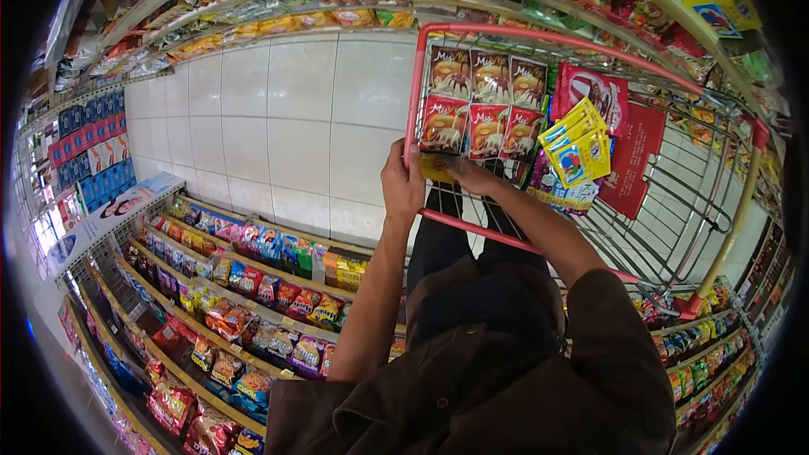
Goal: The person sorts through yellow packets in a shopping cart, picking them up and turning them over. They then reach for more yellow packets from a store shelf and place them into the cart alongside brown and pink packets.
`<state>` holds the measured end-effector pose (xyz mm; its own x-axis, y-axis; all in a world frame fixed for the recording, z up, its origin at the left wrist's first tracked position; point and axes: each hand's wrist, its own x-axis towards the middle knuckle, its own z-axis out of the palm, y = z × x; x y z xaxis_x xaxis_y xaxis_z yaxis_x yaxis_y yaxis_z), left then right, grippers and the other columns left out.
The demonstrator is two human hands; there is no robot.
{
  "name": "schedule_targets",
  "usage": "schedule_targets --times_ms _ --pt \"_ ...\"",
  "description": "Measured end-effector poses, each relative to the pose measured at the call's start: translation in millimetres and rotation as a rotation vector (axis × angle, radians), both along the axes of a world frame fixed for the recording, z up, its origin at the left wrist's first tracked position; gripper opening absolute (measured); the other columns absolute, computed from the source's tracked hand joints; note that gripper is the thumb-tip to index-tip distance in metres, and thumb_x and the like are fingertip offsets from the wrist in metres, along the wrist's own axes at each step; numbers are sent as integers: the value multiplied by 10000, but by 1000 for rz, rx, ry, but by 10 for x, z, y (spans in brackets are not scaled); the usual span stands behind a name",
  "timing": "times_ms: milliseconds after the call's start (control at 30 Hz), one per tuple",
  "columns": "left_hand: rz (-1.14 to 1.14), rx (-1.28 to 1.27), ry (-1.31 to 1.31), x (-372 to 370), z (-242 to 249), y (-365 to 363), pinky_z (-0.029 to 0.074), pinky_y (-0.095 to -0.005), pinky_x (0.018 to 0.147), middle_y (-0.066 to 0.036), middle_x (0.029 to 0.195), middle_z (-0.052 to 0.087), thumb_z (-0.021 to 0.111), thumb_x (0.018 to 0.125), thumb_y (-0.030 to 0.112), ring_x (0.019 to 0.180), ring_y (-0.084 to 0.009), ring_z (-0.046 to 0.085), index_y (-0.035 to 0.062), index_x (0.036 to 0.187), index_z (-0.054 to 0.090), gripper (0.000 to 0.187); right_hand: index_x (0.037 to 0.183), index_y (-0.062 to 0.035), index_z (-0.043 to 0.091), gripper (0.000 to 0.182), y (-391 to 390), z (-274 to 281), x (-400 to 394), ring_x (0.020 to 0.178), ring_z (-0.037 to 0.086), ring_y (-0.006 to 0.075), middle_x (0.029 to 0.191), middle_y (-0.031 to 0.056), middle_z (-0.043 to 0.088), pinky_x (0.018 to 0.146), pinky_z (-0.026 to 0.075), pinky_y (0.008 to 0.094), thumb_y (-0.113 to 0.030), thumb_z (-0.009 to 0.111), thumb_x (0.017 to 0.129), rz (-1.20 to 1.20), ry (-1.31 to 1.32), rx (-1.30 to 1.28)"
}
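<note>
A shopping cart (482, 27) with a red rim stands in front of me. My left hand (403, 184) is closed at its near left corner, thumb side toward the basket. Inside the basket, my right hand (474, 177) has its fingers on a yellow packet (436, 167), partly hidden between both hands. Just beyond lie brown drink sachets (491, 74) and red drink sachets (489, 129) in two rows. Several yellow sachets with a blue-and-red print (576, 147) lie fanned to the right, over a pink-red pack (594, 93) and a purple pack (552, 181).
A red sign panel (634, 160) is fixed across the cart's wire basket. Shelves of snack bags (274, 291) run along my left and behind the cart's right end. Another stocked shelf (337, 21) curves along the far side, beyond the white tiled floor (295, 109).
</note>
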<state>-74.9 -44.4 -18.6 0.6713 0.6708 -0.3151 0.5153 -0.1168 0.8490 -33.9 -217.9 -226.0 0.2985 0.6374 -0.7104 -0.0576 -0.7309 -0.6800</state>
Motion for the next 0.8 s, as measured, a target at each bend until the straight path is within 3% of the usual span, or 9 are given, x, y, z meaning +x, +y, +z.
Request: schedule_targets --times_ms 67,100,167,267,400,533,600,733,800 --pt "-77 105 19 -31 -53 18 487 -328 693 -126 835 645 418 1011 260 745 -193 608 -8 1117 562 322 1376 -37 382 686 -103 475 208 1149 560 368 1206 316 552 964 436 428 -526 492 908 155 1 -117" --pt "-80 105 -9 -56 -62 30 487 -328 693 -126 835 645 418 1011 260 745 -193 608 -8 1117 562 322 1291 -13 489 632 -108 1034 382 1061 612 355 1088 270 630 902 468 420 -512 509 904 58 156 -78" --pt "-69 133 -71 -56 -74 16 485 -347 777 -162 898 648 405 1013 236 844 -236 623 -21 1132 553 319 1135 0 611 499 -361 1153 493 943 656 335 996 212 675 819 499 401 -434 555 894 136 80 -119" --pt "-51 81 -146 -51 -54 4 479 -337 809 -172 938 639 394 1018 238 882 -241 617 -29 1148 543 332 984 -10 672 314 -783 1596 665 893 658 331 947 208 675 796 501 392 -263 670 797 -124 -85 -78" --pt "-55 40 -140 -85 -113 20 467 -376 834 -225 1034 616 411 1009 221 938 -315 605 -39 1141 546 321 1012 -30 626 362 -1408 1789 842 982 613 324 1016 186 622 808 494 432 -273 707 756 -375 -681 -223" --pt "-191 22 -127 -167 -413 149 425 -418 893 -236 1015 602 351 1024 279 979 -350 551 -11 1146 555 375 1210 -4 464 746 -1655 1881 1033 1078 538 418 1164 241 513 904 468 462 -413 781 672 -545 -847 -541" --pt "-265 59 -80 -166 -346 208 415 -438 900 -242 1004 599 330 1026 292 980 -370 534 7 1149 562 387 1311 52 301 1049 -1693 1809 1127 1144 507 425 1274 270 439 960 448 457 -533 810 604 -832 -592 -791" --pt "-410 118 149 -123 -198 302 382 -489 970 -252 1097 594 252 1023 369 1086 -440 489 95 1224 552 453 1340 131 219 1250 -1675 1776 1280 1253 449 379 1341 319 399 1043 397 402 -618 825 544 -1075 -331 -746" --pt "-470 57 306 -97 -107 338 345 -499 1036 -226 1204 579 191 1012 442 1176 -468 449 146 1302 507 522 1386 146 54 1410 -1603 1776 1284 1286 419 381 1381 335 354 1068 366 387 -705 776 524 -1101 -264 -682"
